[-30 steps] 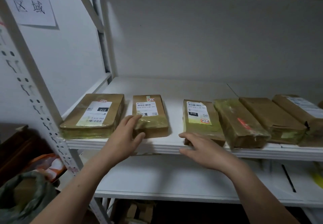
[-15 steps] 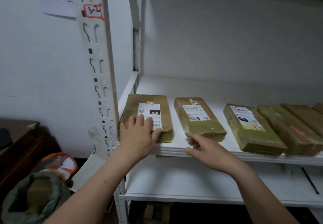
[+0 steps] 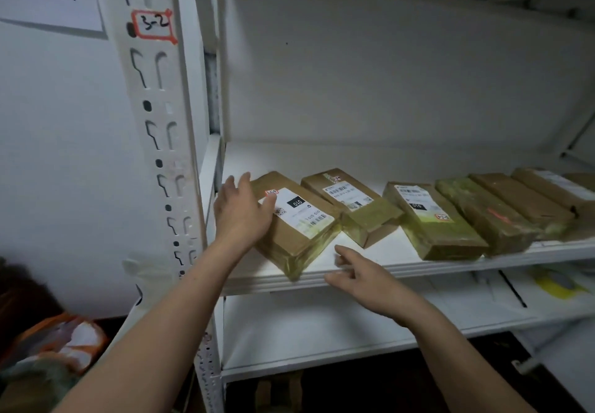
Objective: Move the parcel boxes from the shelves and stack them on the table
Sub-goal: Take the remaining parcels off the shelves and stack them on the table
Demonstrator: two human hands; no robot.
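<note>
At least six parcel boxes [image 3: 431, 219] lay along one shelf [image 3: 396, 250]. The left hand [image 3: 241, 214] rested spread-fingered on the leftmost box [image 3: 297, 240]. The right hand [image 3: 365, 280] hovered near its corner, fingers loosely apart, holding nothing.

My feed shows only two arms of the body. The left hand [image 3: 243, 216] and right hand [image 3: 367, 280] are bare. The left forearm [image 3: 154, 325] and right forearm [image 3: 457, 358] are bare and slender down to the frame's bottom edge. The right hand's fingers [image 3: 346, 259] come through blurred.
</note>
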